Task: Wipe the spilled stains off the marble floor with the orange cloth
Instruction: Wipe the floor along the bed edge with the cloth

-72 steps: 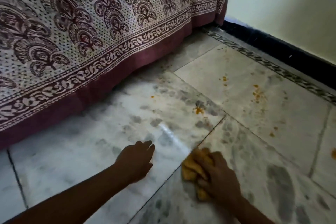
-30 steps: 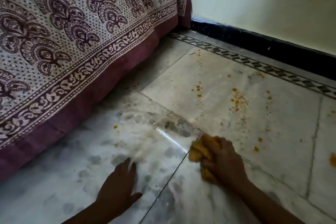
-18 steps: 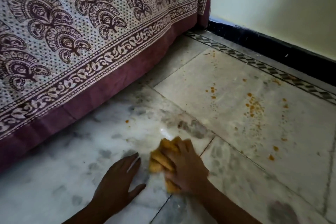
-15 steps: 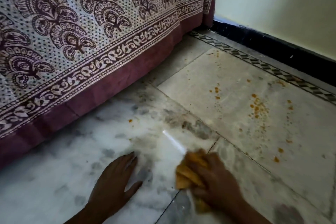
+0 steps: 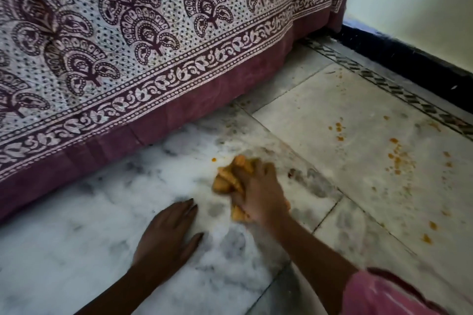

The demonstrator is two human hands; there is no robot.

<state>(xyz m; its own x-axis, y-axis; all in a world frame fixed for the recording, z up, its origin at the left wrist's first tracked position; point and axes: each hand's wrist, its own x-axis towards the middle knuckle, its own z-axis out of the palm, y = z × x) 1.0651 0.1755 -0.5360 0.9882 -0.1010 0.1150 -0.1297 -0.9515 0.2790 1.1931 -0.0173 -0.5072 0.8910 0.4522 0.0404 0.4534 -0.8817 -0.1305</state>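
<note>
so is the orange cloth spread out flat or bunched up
Bunched up: the orange cloth is a crumpled wad gripped in the right hand, with folds bulging out beyond it and none laid flat on the marble floor.

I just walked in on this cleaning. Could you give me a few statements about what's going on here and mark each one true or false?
1. The right hand grips the orange cloth against the marble floor. True.
2. The left hand holds a second cloth. False: it rests flat on the floor, holding nothing.
3. Orange stains speckle the tile to the right of the cloth. True.
4. The hanging patterned fabric is blue and green. False: it is maroon and white.
</note>
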